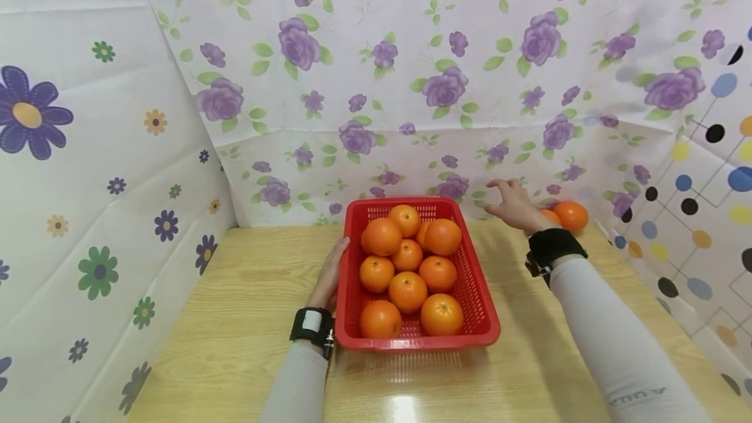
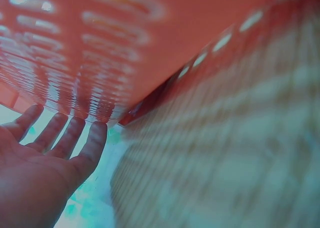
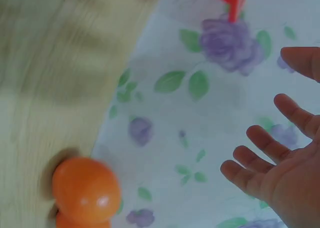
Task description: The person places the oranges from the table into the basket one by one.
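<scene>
A red plastic basket (image 1: 417,344) with slotted sides stands on the table, holding several oranges (image 1: 408,292). Along its left side lies my left hand (image 1: 328,277); in the left wrist view its fingers (image 2: 67,138) are extended, with the tips at the slotted wall. My right hand (image 1: 517,207) is raised over the table to the right of the basket, fingers spread and nothing in them. Behind its wrist, two more oranges (image 1: 571,216) sit close together near the back wall, one partly covered by the hand. The right wrist view shows the palm (image 3: 295,183) apart from both oranges.
The wooden table (image 1: 235,344) is bounded by a back wall covered in purple-flower cloth (image 1: 358,136). A flower-printed sheet (image 1: 94,214) hangs at the left, and a dotted sheet (image 1: 693,214) closes the right side.
</scene>
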`<state>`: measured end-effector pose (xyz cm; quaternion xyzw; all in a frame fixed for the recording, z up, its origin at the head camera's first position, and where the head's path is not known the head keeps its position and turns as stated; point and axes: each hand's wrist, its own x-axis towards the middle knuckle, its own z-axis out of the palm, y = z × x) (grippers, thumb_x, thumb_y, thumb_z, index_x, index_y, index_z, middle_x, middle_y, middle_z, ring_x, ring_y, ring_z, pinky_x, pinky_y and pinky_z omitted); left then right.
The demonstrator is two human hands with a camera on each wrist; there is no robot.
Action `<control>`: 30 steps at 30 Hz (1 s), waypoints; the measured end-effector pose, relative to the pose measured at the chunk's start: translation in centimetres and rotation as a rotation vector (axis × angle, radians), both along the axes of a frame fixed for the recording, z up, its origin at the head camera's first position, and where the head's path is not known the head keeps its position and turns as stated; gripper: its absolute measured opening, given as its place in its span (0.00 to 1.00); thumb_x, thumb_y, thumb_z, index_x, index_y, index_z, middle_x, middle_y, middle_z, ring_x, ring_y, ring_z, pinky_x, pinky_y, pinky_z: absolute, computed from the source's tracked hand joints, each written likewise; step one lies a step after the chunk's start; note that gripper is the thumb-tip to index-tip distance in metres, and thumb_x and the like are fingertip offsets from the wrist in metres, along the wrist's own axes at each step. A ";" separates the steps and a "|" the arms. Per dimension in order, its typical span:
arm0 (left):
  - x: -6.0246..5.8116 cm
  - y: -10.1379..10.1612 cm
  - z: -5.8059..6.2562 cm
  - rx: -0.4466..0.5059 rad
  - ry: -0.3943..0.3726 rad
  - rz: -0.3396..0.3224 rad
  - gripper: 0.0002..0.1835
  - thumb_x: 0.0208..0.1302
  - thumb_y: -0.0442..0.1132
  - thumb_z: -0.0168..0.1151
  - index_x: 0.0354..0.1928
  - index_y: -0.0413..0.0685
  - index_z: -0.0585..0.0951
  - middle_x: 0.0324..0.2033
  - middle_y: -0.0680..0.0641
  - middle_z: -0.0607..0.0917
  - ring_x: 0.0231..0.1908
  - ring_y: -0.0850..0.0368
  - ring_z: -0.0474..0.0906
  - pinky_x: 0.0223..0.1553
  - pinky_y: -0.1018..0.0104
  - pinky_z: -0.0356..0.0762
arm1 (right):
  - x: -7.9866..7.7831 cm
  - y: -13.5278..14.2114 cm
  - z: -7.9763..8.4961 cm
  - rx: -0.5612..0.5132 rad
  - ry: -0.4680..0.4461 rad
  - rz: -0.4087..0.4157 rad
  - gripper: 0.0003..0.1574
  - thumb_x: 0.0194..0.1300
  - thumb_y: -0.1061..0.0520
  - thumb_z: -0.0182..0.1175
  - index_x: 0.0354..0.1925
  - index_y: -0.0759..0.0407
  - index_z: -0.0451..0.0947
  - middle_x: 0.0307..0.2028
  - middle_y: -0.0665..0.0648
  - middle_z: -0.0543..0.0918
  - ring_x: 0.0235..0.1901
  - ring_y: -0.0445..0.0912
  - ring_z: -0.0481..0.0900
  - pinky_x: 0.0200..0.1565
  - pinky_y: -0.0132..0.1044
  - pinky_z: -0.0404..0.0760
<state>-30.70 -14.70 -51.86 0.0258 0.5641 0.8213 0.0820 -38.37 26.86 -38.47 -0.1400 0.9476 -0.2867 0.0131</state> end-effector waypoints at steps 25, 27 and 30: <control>0.1 0.0 0.0 -0.010 0.047 0.014 0.37 0.78 0.63 0.51 0.81 0.57 0.59 0.75 0.44 0.66 0.73 0.44 0.64 0.71 0.43 0.66 | -1.1 6.8 -4.5 0.174 0.083 -0.153 0.39 0.65 0.61 0.56 0.70 0.76 0.58 0.65 0.88 0.51 0.63 0.82 0.52 0.63 0.76 0.56; 0.0 0.0 -0.1 -0.009 0.046 0.014 0.37 0.78 0.63 0.51 0.80 0.57 0.60 0.75 0.45 0.67 0.73 0.45 0.65 0.70 0.43 0.67 | -1.1 7.5 -5.0 0.167 0.085 -0.164 0.41 0.65 0.61 0.55 0.71 0.76 0.55 0.66 0.89 0.49 0.65 0.82 0.50 0.65 0.76 0.53; 0.0 0.0 -0.1 -0.006 0.044 0.011 0.36 0.78 0.63 0.51 0.80 0.59 0.60 0.75 0.46 0.67 0.73 0.45 0.65 0.70 0.44 0.69 | -1.1 8.4 -5.7 0.159 0.103 -0.176 0.44 0.65 0.60 0.55 0.73 0.76 0.53 0.67 0.89 0.48 0.66 0.83 0.47 0.66 0.77 0.48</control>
